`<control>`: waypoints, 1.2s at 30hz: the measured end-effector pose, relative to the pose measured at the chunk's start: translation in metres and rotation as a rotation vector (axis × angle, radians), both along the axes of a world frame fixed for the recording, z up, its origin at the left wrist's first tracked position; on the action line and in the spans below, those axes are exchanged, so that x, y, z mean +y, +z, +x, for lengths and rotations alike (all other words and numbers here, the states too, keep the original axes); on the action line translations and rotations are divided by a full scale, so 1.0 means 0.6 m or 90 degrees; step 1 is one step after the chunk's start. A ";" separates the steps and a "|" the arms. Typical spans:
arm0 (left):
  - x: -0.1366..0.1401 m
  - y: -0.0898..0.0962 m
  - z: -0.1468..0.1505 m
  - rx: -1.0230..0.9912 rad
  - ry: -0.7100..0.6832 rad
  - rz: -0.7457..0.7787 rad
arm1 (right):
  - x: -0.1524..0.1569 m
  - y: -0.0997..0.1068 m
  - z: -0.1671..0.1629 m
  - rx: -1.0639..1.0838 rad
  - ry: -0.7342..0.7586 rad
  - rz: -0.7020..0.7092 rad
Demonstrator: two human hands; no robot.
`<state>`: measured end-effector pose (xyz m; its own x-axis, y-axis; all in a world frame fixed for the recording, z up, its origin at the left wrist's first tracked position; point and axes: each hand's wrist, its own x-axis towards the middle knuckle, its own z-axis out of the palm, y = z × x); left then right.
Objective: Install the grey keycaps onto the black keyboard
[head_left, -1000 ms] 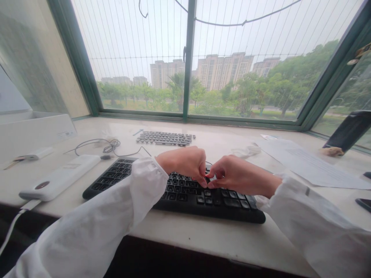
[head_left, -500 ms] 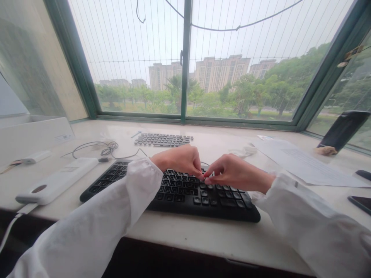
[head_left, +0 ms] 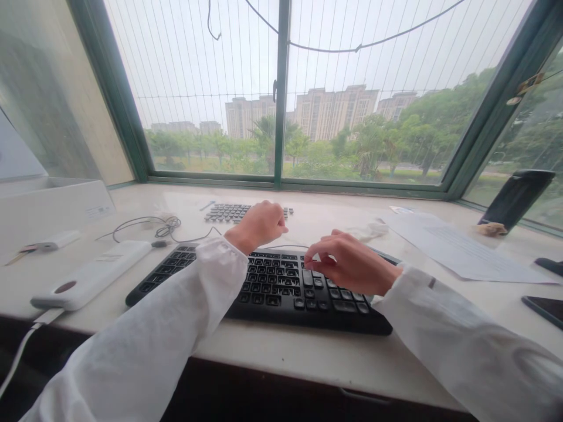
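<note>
One left hand (head_left: 259, 225) near loose keycaps (head_left: 226, 213), one right hand (head_left: 352, 262) over black keyboard (head_left: 261, 286) — each grip unclear — box print (head_left: 97, 210) illegible

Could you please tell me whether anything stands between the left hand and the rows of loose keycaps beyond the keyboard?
Nothing visible does. The left hand overlaps the loose keycaps in this view and hides part of them, so I cannot tell what lies behind it or whether it touches them.
</note>
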<state>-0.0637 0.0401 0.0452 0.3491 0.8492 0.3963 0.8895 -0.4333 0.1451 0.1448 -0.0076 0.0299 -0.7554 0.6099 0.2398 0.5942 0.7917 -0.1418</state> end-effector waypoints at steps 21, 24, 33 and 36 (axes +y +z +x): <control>0.005 0.000 -0.010 0.071 0.065 0.023 | 0.009 -0.013 0.001 0.031 -0.080 -0.088; 0.007 -0.002 -0.011 0.070 0.067 0.025 | 0.008 -0.015 0.001 0.033 -0.077 -0.101; 0.010 -0.002 -0.016 0.088 0.084 0.024 | 0.006 -0.011 -0.003 0.034 -0.092 -0.081; 0.013 -0.003 -0.020 0.093 0.090 0.025 | 0.005 -0.010 -0.002 0.038 -0.096 -0.078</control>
<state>-0.0759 0.0480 0.0431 0.2835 0.8788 0.3840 0.9522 -0.3055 -0.0037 0.1433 -0.0044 0.0240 -0.6405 0.7419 0.1982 0.6921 0.6695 -0.2698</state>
